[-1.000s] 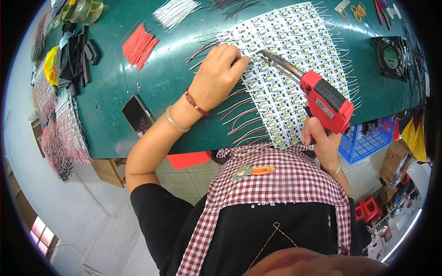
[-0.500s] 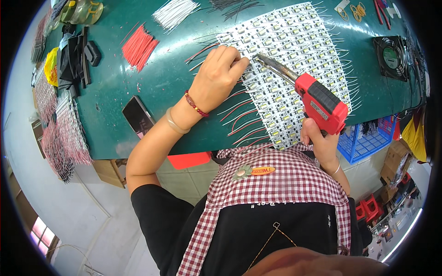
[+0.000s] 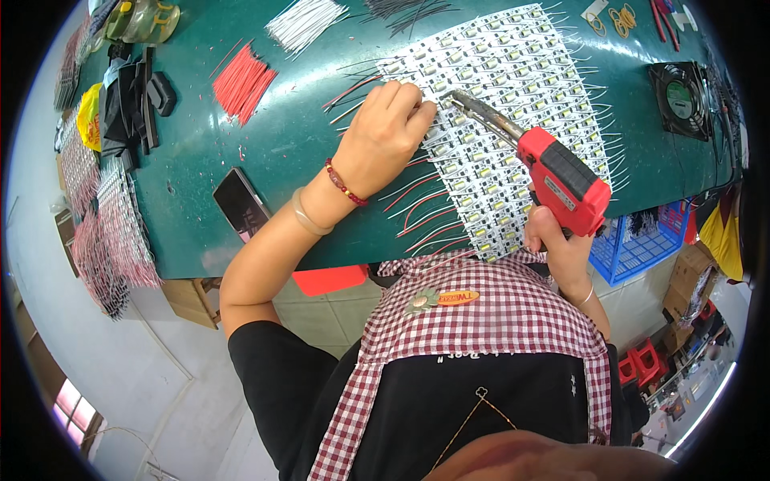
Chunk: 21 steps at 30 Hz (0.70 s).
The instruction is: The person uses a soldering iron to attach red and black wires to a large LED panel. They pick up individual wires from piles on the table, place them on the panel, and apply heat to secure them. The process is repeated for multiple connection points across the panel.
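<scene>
A large white panel of small circuit boards (image 3: 513, 88) lies on the green table, with red, white and black wires sticking out along its left and right edges. My right hand (image 3: 557, 244) is wrapped round the handle of a red and black soldering gun (image 3: 565, 180). The gun's tip points up and left and hovers over or touches the panel near its left side; which, I cannot tell. At the panel's left edge my left hand (image 3: 389, 128) is closed in a pinch beside the tip. Whatever lies between those fingertips is hidden.
Bundles of red wires (image 3: 245, 82), white wires (image 3: 306, 24) and dark wires (image 3: 409, 10) lie across the table. A phone (image 3: 241, 204) rests left of my forearm. At right stands a black fan (image 3: 680, 100); a blue crate (image 3: 640, 248) sits below the table edge.
My left hand has shifted very slightly down and right. The soldering gun in my right hand has moved a little to the right. The panel has stayed in place.
</scene>
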Available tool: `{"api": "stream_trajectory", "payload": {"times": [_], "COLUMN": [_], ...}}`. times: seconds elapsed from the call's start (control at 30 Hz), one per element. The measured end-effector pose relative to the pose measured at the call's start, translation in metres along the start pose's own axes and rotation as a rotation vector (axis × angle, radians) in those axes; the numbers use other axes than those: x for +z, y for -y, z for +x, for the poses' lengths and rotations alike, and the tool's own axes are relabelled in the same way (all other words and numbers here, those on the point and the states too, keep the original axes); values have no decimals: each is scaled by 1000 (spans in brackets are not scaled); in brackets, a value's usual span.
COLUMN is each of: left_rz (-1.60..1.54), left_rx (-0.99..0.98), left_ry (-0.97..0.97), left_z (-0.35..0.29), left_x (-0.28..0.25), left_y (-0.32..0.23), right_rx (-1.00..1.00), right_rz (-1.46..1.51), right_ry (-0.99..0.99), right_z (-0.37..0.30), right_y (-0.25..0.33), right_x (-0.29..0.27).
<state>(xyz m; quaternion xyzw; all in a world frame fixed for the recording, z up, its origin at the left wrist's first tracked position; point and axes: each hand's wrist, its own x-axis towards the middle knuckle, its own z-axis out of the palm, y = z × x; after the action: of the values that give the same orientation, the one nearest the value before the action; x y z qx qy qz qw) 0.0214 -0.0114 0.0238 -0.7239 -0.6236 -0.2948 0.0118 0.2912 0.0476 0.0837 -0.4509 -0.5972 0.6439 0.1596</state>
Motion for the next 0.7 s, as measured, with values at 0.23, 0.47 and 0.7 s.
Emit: {"api": "stream_trajectory", "payload": {"times": [0.23, 0.47, 0.7], "left_rz": [11, 48, 73], "left_rx": [-5, 12, 16], "left_ry": [4, 11, 1], "left_z": [0, 0, 0], "left_x": [0, 0, 2], "left_y": [-1, -1, -3], "right_rx": [32, 95, 83], "right_rz": [38, 99, 140], "right_ry": [4, -15, -48], "right_z": [-1, 4, 3], "right_y": [-2, 4, 4], "right_x": [-1, 3, 4]}}
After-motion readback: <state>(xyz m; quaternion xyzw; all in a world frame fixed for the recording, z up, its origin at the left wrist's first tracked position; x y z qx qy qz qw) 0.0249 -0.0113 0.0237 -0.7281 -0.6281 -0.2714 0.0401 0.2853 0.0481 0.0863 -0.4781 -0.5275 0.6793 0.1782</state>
